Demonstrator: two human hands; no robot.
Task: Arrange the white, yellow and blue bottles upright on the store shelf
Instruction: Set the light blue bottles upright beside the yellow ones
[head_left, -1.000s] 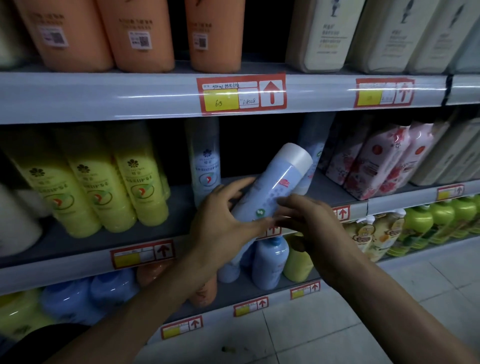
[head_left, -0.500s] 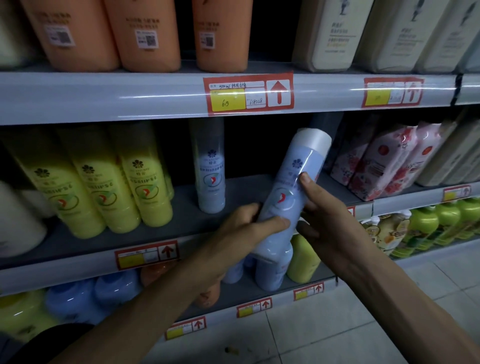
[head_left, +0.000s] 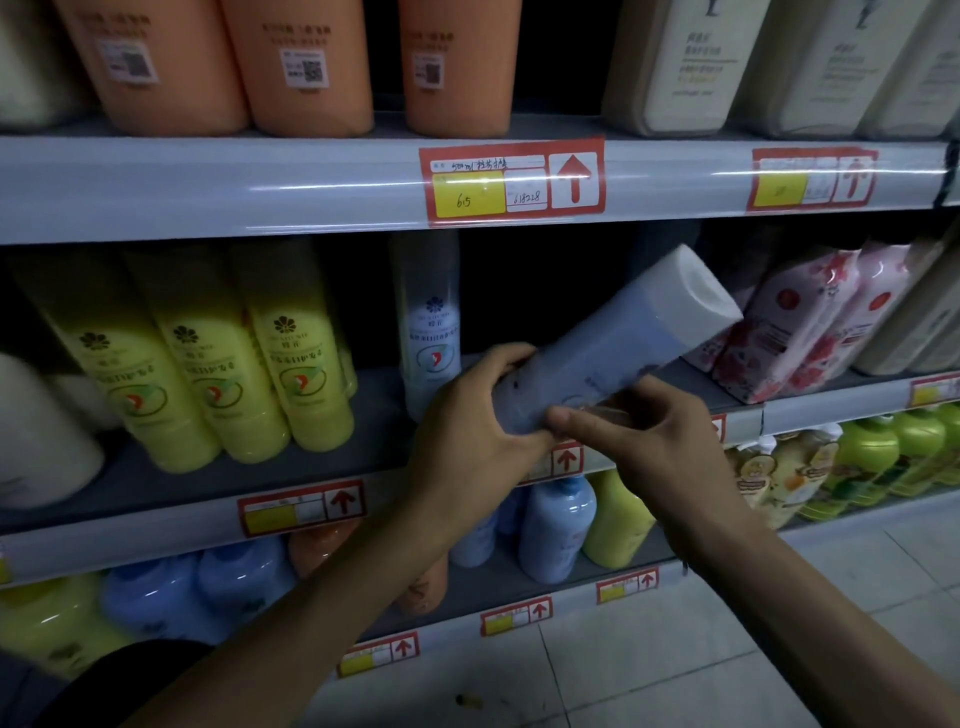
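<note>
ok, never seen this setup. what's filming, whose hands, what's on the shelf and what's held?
No robot here: a person wears one wide-angle camera on the head, looking down at their own bare hands. The left hand and right hand both grip the lower end of a blue bottle, tilted, its white cap pointing up and right. On the middle shelf stand a second blue bottle, yellow bottles to its left and pink pouches to the right. Orange bottles sit on the shelf above.

front-row yellow bottle (head_left: 130, 374) x3 | tall blue bottle (head_left: 597, 358) x2 | top-row orange bottle (head_left: 301, 67) x3
</note>
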